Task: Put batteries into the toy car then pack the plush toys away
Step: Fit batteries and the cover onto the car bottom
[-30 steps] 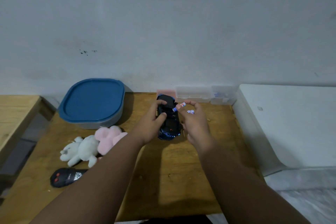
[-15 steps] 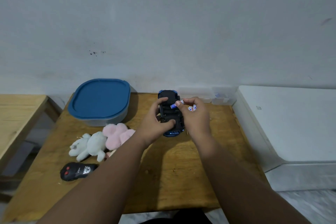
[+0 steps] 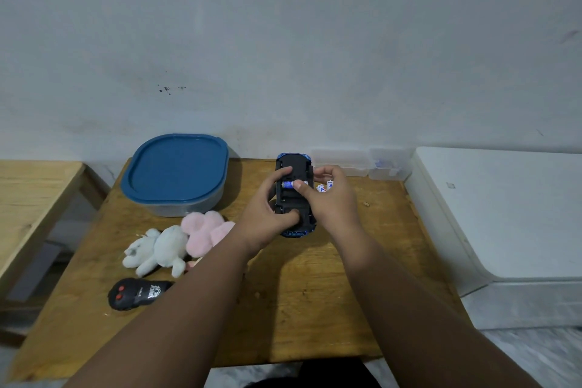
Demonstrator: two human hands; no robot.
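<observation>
A blue toy car (image 3: pixel 294 195) lies upside down on the wooden table (image 3: pixel 283 293), its black underside up. My left hand (image 3: pixel 267 214) grips the car from the left, thumb on its near end. My right hand (image 3: pixel 330 198) presses a blue and white battery (image 3: pixel 291 184) into the open compartment with the thumb, and holds two more batteries (image 3: pixel 325 186) in its fingers. A white plush bunny (image 3: pixel 157 250) and a pink plush toy (image 3: pixel 206 230) lie together to the left of the car.
A grey container with a blue lid (image 3: pixel 178 172) stands at the back left. A black remote control (image 3: pixel 137 293) lies near the front left. Clear plastic boxes (image 3: pixel 362 162) sit against the wall. A white appliance (image 3: pixel 504 214) adjoins the table's right side.
My right hand has brought the battery down from above the car into the compartment. The left hand has kept its hold on the car. The camera has shifted slightly.
</observation>
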